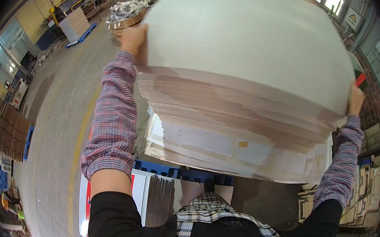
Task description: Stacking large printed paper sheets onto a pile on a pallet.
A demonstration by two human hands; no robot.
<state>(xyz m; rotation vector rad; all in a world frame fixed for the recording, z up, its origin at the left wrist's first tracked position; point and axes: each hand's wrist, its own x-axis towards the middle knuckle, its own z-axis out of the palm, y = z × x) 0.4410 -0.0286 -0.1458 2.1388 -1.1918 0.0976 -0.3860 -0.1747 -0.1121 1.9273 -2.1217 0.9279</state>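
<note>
Left of the big stack of pale sheets [248,50], along the wall, brown cardboard [11,132] stands in a bundle on the concrete floor [61,105], and farther up another stack of boards sits on a blue pallet [80,35]. Nearer the stack, a round basket of shredded paper scraps [127,12] shows just past its upper left corner. The left hand [133,38] grips that left edge, fingers curled closed around the side of the upper sheets, its arm in a checked purple sleeve [113,119]. The stack itself fills the middle of the view, raised in front of the person, its top sheet white and its layered brown edges fanned out below; underneath it a lower pile of sheets [223,154] rests on a blue pallet [179,172]. At the stack's right edge the right hand [355,99] clasps the sheets, closed on the side, with a small red object [360,79] just above it. Right of the stack, flat cartons [368,183] lie heaped by the brick wall.
</note>
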